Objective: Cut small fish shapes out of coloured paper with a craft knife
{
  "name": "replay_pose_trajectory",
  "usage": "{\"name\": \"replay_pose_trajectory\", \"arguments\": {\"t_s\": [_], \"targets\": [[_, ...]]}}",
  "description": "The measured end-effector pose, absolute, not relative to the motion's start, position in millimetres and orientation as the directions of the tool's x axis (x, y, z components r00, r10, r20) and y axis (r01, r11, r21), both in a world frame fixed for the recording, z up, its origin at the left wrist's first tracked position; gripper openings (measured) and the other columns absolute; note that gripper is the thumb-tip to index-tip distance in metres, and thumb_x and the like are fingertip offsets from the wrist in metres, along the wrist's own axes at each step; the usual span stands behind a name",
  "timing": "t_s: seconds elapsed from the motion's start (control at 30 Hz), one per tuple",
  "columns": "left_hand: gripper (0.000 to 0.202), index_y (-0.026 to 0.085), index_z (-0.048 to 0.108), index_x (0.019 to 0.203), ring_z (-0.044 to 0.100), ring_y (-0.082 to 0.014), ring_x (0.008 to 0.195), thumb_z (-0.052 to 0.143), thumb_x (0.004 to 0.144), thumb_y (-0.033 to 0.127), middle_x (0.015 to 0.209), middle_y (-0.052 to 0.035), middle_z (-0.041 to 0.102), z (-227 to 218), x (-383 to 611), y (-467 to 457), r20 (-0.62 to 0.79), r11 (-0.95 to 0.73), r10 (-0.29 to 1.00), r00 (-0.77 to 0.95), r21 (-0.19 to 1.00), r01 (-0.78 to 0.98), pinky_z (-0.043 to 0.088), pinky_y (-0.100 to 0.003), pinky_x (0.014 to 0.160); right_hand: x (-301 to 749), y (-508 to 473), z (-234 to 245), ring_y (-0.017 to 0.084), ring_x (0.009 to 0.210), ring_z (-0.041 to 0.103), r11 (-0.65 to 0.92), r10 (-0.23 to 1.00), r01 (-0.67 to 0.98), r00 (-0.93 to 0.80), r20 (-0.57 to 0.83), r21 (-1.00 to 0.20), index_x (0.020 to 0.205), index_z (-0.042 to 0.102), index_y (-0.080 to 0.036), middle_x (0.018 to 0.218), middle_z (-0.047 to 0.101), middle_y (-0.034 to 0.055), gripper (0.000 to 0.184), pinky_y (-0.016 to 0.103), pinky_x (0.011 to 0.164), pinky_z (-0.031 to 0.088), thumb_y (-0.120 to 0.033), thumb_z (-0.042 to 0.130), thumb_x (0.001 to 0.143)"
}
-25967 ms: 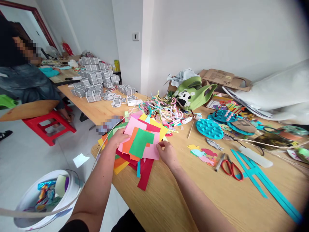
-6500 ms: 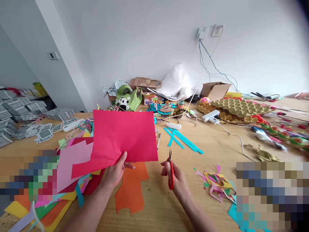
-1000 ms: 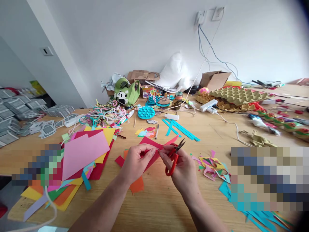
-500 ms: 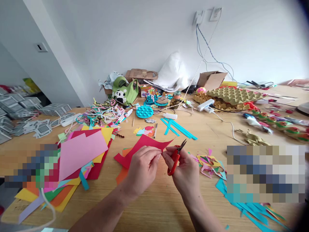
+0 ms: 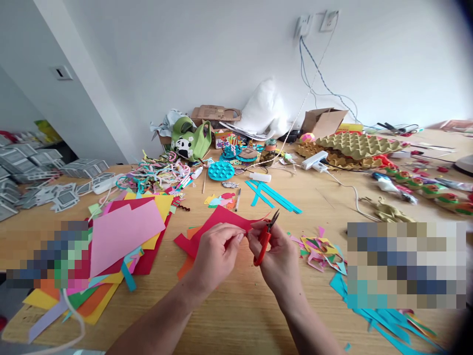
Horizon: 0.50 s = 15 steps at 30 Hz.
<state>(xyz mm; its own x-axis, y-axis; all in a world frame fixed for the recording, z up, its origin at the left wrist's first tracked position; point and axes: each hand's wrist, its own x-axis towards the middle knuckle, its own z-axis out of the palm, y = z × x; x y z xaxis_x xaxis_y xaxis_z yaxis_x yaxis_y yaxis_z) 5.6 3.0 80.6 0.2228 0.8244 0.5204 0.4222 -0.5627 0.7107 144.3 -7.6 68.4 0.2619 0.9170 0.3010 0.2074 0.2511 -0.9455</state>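
Observation:
My left hand [image 5: 220,251] pinches the edge of a sheet of red paper [image 5: 221,222], which spreads out beyond the fingers. Close beside it, my right hand [image 5: 277,256] has red-handled scissors [image 5: 263,245] hooked in its grip, blades pointing up and away. The right thumb and fingertips also press at the paper's near edge, meeting the left fingertips. Partly under the red sheet lies orange paper [image 5: 185,267]. What the fingertips pinch between them is too small to make out.
Stacked coloured paper [image 5: 125,236] lies to the left. Blue paper strips [image 5: 275,197] and fish cut-outs [image 5: 220,200] are ahead. Paper scraps [image 5: 320,249] lie right of my hand. Farther back stand a green panda bag [image 5: 192,140], egg trays [image 5: 362,144] and a power strip [image 5: 314,160].
My right hand with the scissors has shifted slightly left and tilted. The left hand stays almost in place, still pinching the red paper.

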Motion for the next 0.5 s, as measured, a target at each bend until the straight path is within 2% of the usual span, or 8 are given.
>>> {"name": "replay_pose_trajectory", "arguments": {"t_s": [0.13, 0.23, 0.3, 0.4, 0.43, 0.5], "targets": [[0.019, 0.018, 0.070, 0.084, 0.068, -0.0183, 0.080, 0.053, 0.091, 0.018, 0.085, -0.0061, 0.073, 83.6, 2.9, 4.2, 0.481, -0.513, 0.856, 0.192, 0.739, 0.436, 0.052, -0.028, 0.076, 144.0, -4.3, 69.4, 0.019, 0.068, 0.059, 0.232, 0.918, 0.230, 0.269, 0.290, -0.945, 0.086, 0.064, -0.019, 0.074, 0.067, 0.0034, 0.014, 0.030, 0.061, 0.047, -0.029, 0.065, 0.076], [0.019, 0.018, 0.070, 0.082, 0.068, -0.0182, 0.079, 0.053, 0.091, 0.020, 0.084, -0.0060, 0.073, 85.6, 0.7, 5.6, 0.471, -0.494, 0.866, 0.167, 0.760, 0.423, 0.052, -0.028, 0.075, 149.2, -2.5, 75.8, 0.018, 0.065, 0.058, 0.237, 0.924, 0.183, 0.261, 0.279, -0.954, 0.084, 0.064, -0.019, 0.073, 0.067, 0.0034, 0.017, 0.030, 0.060, 0.048, -0.034, 0.069, 0.076], [0.019, 0.018, 0.070, 0.080, 0.068, -0.0182, 0.079, 0.054, 0.091, 0.021, 0.083, -0.0058, 0.073, 87.0, -0.2, 6.3, 0.461, -0.481, 0.874, 0.155, 0.775, 0.409, 0.052, -0.027, 0.075, 159.6, -6.1, 83.8, 0.018, 0.065, 0.059, 0.243, 0.946, 0.120, 0.190, 0.262, -0.963, 0.082, 0.065, -0.020, 0.074, 0.067, 0.0036, 0.022, 0.029, 0.060, 0.048, -0.038, 0.073, 0.074], [0.020, 0.018, 0.070, 0.079, 0.068, -0.0179, 0.077, 0.054, 0.090, 0.022, 0.082, -0.0050, 0.073, 88.3, -1.1, 7.2, 0.439, -0.459, 0.887, 0.145, 0.795, 0.397, 0.052, -0.027, 0.073, 186.2, -23.5, 96.0, 0.016, 0.053, 0.056, 0.218, 0.974, 0.073, -0.072, 0.213, -0.973, 0.070, 0.066, -0.020, 0.063, 0.064, 0.0030, 0.031, 0.028, 0.049, 0.045, -0.049, 0.076, 0.070], [0.020, 0.019, 0.070, 0.079, 0.068, -0.0179, 0.078, 0.054, 0.090, 0.022, 0.082, -0.0047, 0.073, 88.5, -1.4, 7.4, 0.435, -0.453, 0.889, 0.142, 0.800, 0.393, 0.051, -0.027, 0.073, 196.3, -31.7, 99.0, 0.016, 0.049, 0.054, 0.266, 0.956, 0.091, -0.153, 0.251, -0.960, 0.059, 0.063, -0.021, 0.054, 0.059, 0.0023, 0.038, 0.029, 0.046, 0.044, -0.057, 0.077, 0.065], [0.019, 0.019, 0.071, 0.080, 0.068, -0.0178, 0.078, 0.054, 0.090, 0.022, 0.082, -0.0047, 0.073, 88.6, -2.2, 8.0, 0.433, -0.448, 0.892, 0.133, 0.806, 0.386, 0.052, -0.027, 0.073, 213.8, -47.4, 102.7, 0.018, 0.046, 0.054, 0.336, 0.942, 0.125, -0.055, 0.331, -0.934, 0.047, 0.058, -0.024, 0.044, 0.053, 0.0011, 0.052, 0.031, 0.045, 0.046, -0.071, 0.080, 0.043]]}}
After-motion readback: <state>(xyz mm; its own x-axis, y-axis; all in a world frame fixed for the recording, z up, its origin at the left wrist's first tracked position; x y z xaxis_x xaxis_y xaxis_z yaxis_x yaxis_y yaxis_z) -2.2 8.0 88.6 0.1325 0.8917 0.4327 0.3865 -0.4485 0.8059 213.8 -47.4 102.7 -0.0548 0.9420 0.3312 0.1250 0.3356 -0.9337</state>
